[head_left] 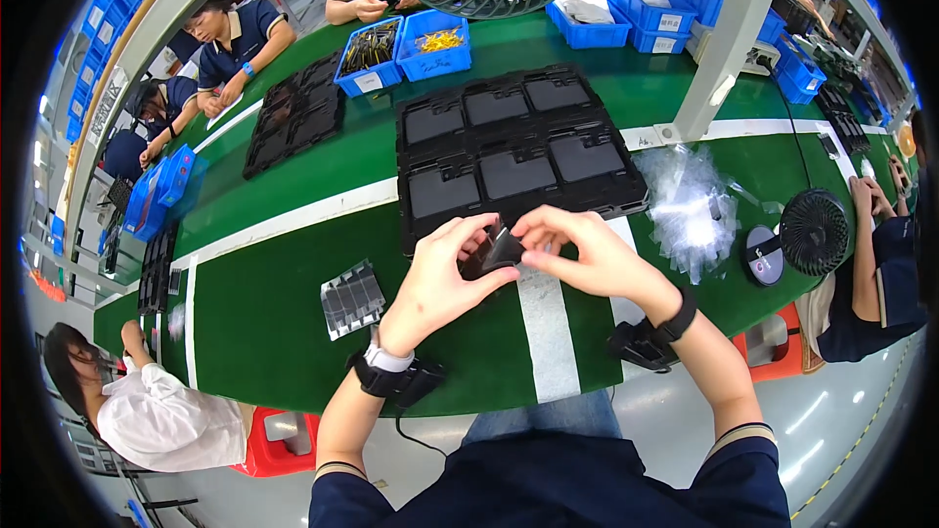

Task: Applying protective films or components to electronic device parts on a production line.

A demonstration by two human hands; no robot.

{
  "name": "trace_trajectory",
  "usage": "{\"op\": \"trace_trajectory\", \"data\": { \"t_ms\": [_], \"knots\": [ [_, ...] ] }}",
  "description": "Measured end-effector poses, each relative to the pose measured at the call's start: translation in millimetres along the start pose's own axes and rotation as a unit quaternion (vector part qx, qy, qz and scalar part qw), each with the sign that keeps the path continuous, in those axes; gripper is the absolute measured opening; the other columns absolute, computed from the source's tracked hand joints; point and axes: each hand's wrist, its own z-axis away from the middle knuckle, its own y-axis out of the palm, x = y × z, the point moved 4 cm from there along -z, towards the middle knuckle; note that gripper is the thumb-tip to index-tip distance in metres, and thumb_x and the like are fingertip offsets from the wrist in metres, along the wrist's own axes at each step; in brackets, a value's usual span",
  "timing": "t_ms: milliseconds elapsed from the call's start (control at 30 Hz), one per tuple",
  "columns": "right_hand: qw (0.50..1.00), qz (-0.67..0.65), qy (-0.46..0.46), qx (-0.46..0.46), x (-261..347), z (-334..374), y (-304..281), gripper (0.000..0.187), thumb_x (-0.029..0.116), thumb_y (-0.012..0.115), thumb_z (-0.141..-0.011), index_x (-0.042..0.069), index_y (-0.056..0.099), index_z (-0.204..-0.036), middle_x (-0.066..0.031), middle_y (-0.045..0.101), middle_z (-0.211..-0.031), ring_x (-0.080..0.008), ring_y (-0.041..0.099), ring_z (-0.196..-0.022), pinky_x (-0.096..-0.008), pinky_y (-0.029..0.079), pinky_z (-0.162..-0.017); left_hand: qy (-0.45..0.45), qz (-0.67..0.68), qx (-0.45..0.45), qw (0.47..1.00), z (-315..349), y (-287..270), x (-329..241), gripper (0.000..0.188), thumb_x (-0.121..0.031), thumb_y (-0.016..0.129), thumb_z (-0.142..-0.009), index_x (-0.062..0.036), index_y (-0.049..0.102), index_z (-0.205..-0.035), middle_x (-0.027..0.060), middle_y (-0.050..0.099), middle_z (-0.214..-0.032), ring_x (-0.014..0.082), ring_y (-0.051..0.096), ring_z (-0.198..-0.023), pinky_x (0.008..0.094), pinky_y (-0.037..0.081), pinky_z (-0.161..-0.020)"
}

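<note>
While the L hand [445,269] pinches a small dark piece [502,250] betw. thumb & fingers, the R hand [577,249] has thumb & index curled at its R edge; can't tell if those tips grip it or just brush it. Piece sits betw. both sets of fingertips, tilted, just this side of the black tray [626,198], w/ shiny dark faces.

Handling, my guess: v. light, thin-walled, fairly stiff but prob. bends if squeezed; glossy side likely slippery & quick to scratch or smudge. Best hold = opp. edges, fingertip pressure only, thumbs off the flat face. L pinch as the anchor, R tips for fine work at the edge, approx.

Round the fingers: tray w/ six grey panels straight beyond them; loose pile of clear film bits [693,215] off to R of the R fingers, flimsy-looking, prob. clingy; sheet of grey strips [352,299] L of the L fingers, near the wrist; small black fan [815,232] farther R, past the film, w/ round dark tin [763,255] beside it.
</note>
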Motion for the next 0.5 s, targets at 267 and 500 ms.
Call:
{"op": "trace_trajectory", "data": {
  "t_ms": [267,500],
  "knots": [
    [0.997,-0.051,0.011,-0.056,-29.8,7.8,3.8,0.013,0.001,0.059,-0.082,-0.001,0.059,-0.095,-0.0045,0.062,-0.086,-0.0091,0.058,-0.079,-0.0223,0.046,-0.067,-0.081,0.292,-0.002,0.953,-0.9,15.4,40.0,0.017,-0.006,0.066,-0.081,-0.0001,0.059,-0.095,0.0001,0.061,-0.081,0.0034,0.055,-0.072,0.018,0.043,-0.064],
    [0.996,-0.068,0.007,-0.066,-30.4,9.5,10.9,0.008,0.006,0.061,-0.081,0.002,0.063,-0.087,-0.0053,0.062,-0.08,-0.0119,0.058,-0.069,-0.0217,0.044,-0.058,-0.088,0.337,0.082,0.934,8.2,25.4,32.4,0.014,-0.005,0.059,-0.085,0.0018,0.059,-0.098,0.002,0.061,-0.087,0.0055,0.057,-0.079,0.0198,0.045,-0.072]
  ]
}}
